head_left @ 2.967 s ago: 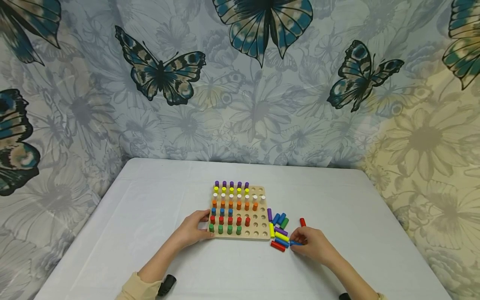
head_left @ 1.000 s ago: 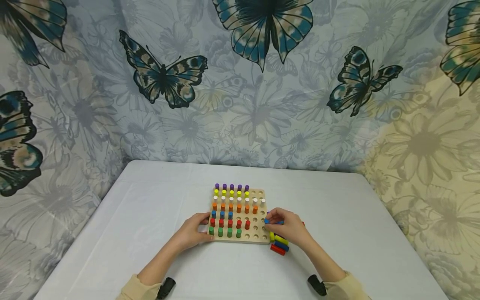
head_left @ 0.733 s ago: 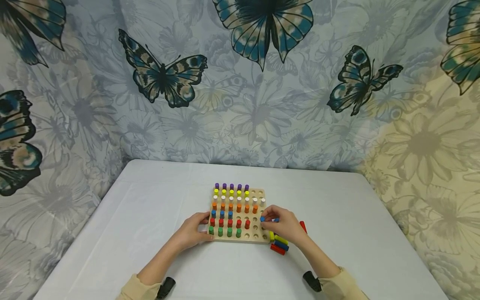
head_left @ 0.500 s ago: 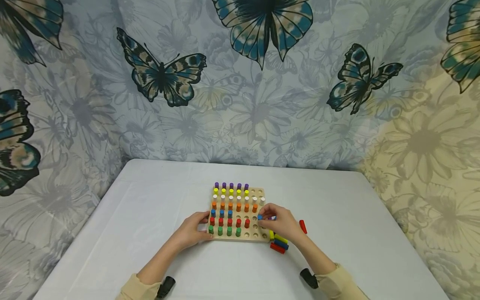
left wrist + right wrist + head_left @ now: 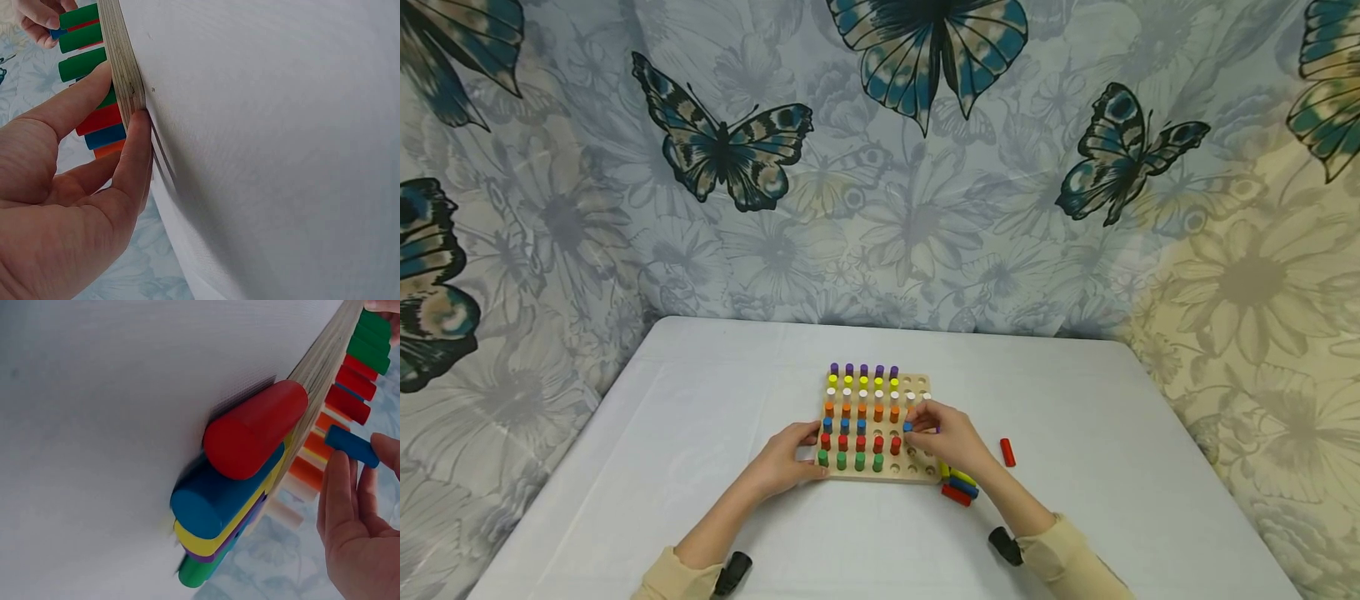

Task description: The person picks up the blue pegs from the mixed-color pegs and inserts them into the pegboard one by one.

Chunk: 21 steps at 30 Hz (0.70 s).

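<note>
A wooden board (image 5: 880, 477) with rows of upright coloured pegs lies on the table. My left hand (image 5: 786, 460) grips its left edge; in the left wrist view the thumb of the left hand (image 5: 81, 169) is on the peg side and fingers lie along the edge. My right hand (image 5: 951, 433) pinches a blue peg (image 5: 907, 427) above the board's right part, in the blue row's line. In the right wrist view the blue peg (image 5: 351, 446) is tilted between thumb and fingertips of the right hand (image 5: 365, 531), off the board surface.
Loose pegs lie against the board's right side, among them a red peg (image 5: 957, 495), with a blue and a yellow one beside it; the right hand partly hides this pile. Another red peg (image 5: 1007, 452) lies apart farther right. Patterned cloth with butterflies hangs behind the table.
My right hand took hold of the blue peg right of the board and has carried it leftward over the board. The left hand stays on the board's edge.
</note>
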{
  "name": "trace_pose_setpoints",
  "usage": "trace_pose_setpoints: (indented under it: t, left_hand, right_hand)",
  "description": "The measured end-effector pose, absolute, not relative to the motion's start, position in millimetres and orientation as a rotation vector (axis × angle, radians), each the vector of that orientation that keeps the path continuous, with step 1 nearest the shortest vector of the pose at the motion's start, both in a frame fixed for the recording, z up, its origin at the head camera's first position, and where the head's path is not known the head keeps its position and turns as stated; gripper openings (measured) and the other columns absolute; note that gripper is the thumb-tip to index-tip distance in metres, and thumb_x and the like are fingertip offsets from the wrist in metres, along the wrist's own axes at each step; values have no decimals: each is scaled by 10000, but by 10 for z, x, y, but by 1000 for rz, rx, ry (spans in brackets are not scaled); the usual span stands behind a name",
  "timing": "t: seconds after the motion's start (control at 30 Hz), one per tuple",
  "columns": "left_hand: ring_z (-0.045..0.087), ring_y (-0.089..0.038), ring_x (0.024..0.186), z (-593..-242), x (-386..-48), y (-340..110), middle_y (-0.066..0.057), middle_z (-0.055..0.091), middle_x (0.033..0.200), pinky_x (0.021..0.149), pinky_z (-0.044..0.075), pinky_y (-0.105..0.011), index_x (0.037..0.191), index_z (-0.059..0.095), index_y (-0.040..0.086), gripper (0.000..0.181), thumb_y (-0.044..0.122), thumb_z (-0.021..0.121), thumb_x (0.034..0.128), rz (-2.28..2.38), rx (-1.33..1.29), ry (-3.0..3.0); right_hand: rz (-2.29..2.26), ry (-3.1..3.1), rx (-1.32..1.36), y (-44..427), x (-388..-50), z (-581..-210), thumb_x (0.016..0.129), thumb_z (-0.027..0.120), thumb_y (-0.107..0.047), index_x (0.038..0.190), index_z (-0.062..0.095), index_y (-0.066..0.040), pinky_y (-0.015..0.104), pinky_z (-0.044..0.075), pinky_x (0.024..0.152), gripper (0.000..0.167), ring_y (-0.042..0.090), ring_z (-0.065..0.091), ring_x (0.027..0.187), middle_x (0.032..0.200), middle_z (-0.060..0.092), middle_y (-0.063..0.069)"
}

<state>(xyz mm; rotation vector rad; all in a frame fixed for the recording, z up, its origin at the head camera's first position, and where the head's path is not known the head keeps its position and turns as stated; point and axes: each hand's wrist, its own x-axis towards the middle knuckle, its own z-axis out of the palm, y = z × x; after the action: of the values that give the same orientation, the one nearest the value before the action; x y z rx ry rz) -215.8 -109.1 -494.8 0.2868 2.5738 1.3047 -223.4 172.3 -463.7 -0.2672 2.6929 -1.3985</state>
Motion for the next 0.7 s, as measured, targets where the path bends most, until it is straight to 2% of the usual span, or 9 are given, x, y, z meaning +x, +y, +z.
trace_pose_setpoints:
  t: [0.2,0.7]
  left_hand:
    - [538,-302,1190,-4947,-2155,-1088,-133,563,1300,1014,403,-519,1413,456,-37,773,139,839,765,1304,286,2571]
    - [537,-306,1195,-4932,-2150,-1083,-135,566,1299,1012,408,-514,1414,454,-41,772,128,838,766,1316,279,2566]
  right_hand:
    - [-1387,2704,-264,1669,-2278,-4650,839,762,-108,954,643,-102,311,545,781,165,157,625,870,908,653,-26]
    - [-1390,2679,-328,1513,-2366,-4649,851,745,-82,993,647,-59,315,547,768,175,162,622,848,913,655,0]
